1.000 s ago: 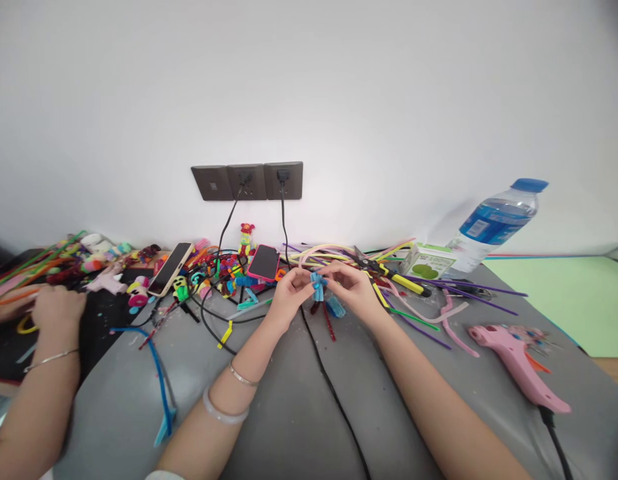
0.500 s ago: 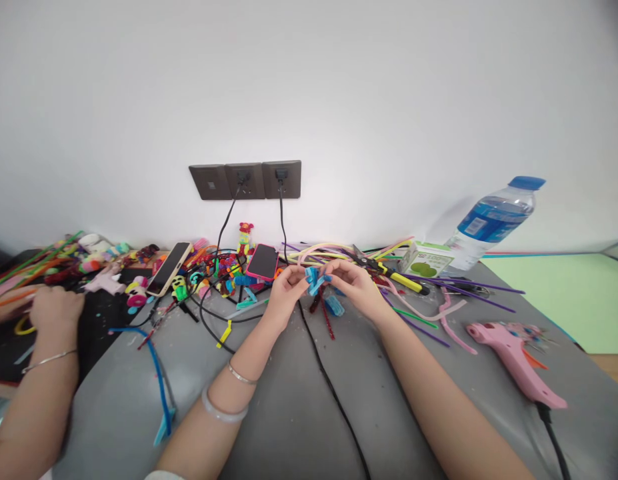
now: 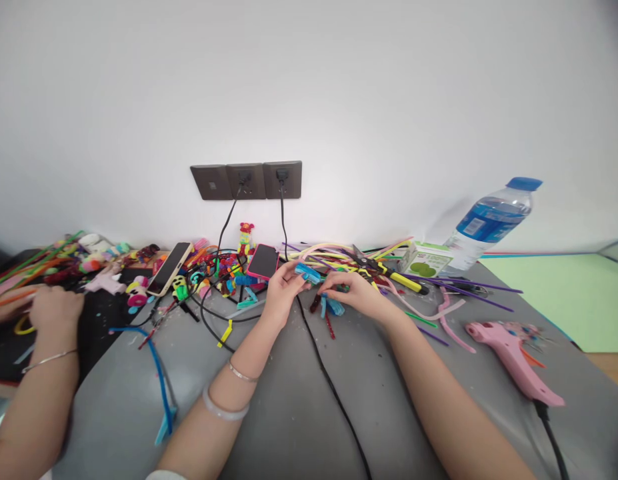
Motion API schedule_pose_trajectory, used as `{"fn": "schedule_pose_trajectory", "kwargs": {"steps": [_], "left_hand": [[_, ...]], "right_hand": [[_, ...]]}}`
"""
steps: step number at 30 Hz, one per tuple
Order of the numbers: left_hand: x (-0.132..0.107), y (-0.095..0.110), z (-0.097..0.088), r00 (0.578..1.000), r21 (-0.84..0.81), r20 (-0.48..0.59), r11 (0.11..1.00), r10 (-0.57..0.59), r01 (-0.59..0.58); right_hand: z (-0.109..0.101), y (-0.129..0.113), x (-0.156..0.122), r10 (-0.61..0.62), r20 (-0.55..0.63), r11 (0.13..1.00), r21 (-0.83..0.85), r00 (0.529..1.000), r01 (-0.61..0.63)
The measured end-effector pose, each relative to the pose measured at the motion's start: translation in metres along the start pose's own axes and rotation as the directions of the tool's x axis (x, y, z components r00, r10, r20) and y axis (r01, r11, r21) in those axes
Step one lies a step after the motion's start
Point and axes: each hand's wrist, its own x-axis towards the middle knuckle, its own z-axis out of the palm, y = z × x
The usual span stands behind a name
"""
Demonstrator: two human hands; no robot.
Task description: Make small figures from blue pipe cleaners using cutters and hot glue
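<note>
My left hand (image 3: pixel 285 293), above the middle of the grey table, pinches a folded blue pipe cleaner piece (image 3: pixel 307 272) between thumb and fingertips. Just to its right, my right hand (image 3: pixel 353 295) is closed at the fingertips on a short light-blue pipe cleaner strip (image 3: pixel 323 307), which hangs down. Behind that strip another bundled blue pipe cleaner piece (image 3: pixel 337 308) lies on the table, partly covered by it. Dark red pipe cleaner (image 3: pixel 330 327) sticks out beside the bundle. The two hands are apart.
A pink glue gun (image 3: pixel 513 357) lies at the right, near a tilted water bottle (image 3: pixel 493 220) and a green box (image 3: pixel 426 259). Yellow-handled pliers (image 3: pixel 406 281) rest among pipe cleaners. Two phones (image 3: pixel 263 261) lie left of centre. Another person's hand (image 3: pixel 56 310) works at far left.
My hands have moved apart. The right one has drawn a light-blue strip down and away, while the left keeps the folded blue piece.
</note>
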Motion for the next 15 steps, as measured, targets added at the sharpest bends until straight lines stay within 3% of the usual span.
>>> {"fn": "schedule_pose_trajectory", "kwargs": {"steps": [2,4,8,12,14,15], "left_hand": [[0.000,0.000,-0.001,1.000,0.012,-0.001,1.000,0.006,-0.006],[0.000,0.000,-0.001,1.000,0.021,0.005,1.000,0.010,-0.010],[-0.001,0.001,-0.001,0.999,0.026,0.037,1.000,0.010,-0.011],[-0.002,-0.001,0.001,0.996,0.063,0.087,0.998,0.017,-0.022],[-0.001,-0.003,0.001,0.995,0.072,0.101,0.997,0.017,-0.024],[-0.001,-0.004,0.002,0.994,0.074,0.104,0.997,0.016,-0.024]], "right_hand": [[0.001,0.001,0.000,-0.050,-0.026,0.998,-0.047,0.998,0.049],[-0.002,-0.001,0.001,-0.070,-0.127,0.994,-0.096,0.989,0.058],[-0.020,-0.018,-0.004,-0.041,-0.361,0.976,-0.212,0.932,-0.040],[-0.055,-0.042,-0.037,0.140,-0.401,0.914,-0.300,0.905,-0.274],[-0.074,-0.048,-0.070,0.295,-0.404,0.820,-0.358,0.866,-0.446],[-0.083,-0.049,-0.090,0.365,-0.442,0.736,-0.401,0.819,-0.545]]}}
